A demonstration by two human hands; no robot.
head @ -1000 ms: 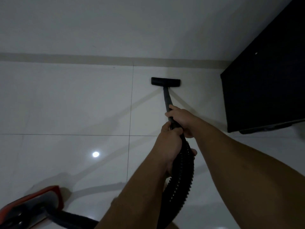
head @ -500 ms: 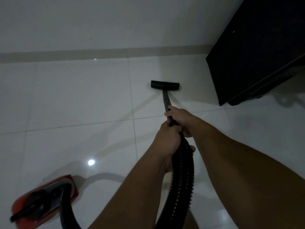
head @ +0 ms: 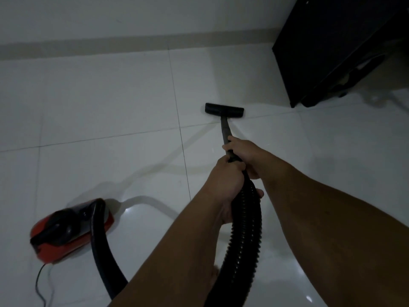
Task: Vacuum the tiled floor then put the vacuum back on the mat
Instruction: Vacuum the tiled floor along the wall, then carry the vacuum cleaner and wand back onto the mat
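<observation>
The black floor nozzle (head: 224, 110) lies flat on the white tiled floor (head: 106, 103), just past a grout line. Its dark wand (head: 225, 131) runs back to my hands. My right hand (head: 245, 154) grips the wand higher up. My left hand (head: 228, 185) is closed around the top of the ribbed black hose (head: 245, 227), which curves down out of the bottom edge. The red and black vacuum body (head: 70, 229) sits on the floor at the lower left, with the hose (head: 99, 240) arching out of it. No mat is in view.
A dark cabinet (head: 327, 47) stands at the upper right, near the nozzle. The wall and its beige skirting (head: 132, 44) run across the top. A thin power cord (head: 39, 282) trails from the vacuum body toward the bottom left.
The nozzle has drawn back from the skirting across the tile toward me. The view has swung, so the cabinet sits further right and the vacuum body shows more fully at the lower left.
</observation>
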